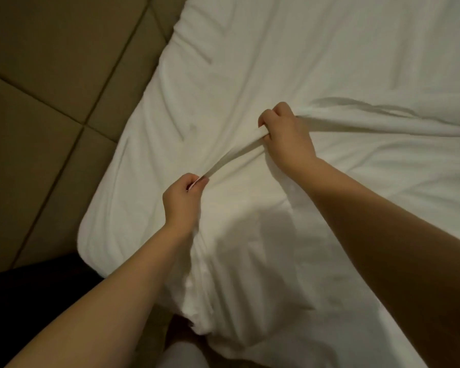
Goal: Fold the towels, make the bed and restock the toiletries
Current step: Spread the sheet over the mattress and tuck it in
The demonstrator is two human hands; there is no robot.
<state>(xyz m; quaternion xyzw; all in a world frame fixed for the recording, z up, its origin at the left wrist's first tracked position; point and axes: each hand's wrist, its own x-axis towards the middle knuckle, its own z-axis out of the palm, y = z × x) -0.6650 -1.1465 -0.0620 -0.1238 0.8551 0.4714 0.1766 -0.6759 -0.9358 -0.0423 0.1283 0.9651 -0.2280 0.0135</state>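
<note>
A white sheet point(290, 62) covers the bed, wrinkled and bunched near the front corner. My left hand point(182, 200) pinches a raised fold of the sheet between thumb and fingers. My right hand point(286, 134) grips the same fold farther up the bed, fingers curled round the cloth. The fold is stretched taut between the two hands, and a ridge of fabric runs on from my right hand toward the right edge of the view. A loose heap of white cloth point(218, 301) hangs over the bed's near edge below my arms.
A padded tan headboard or wall panel point(51, 88) with dark seams fills the left side, right against the bed's edge. A dark surface point(24, 301) lies at the lower left beside the rounded bed corner point(91, 248).
</note>
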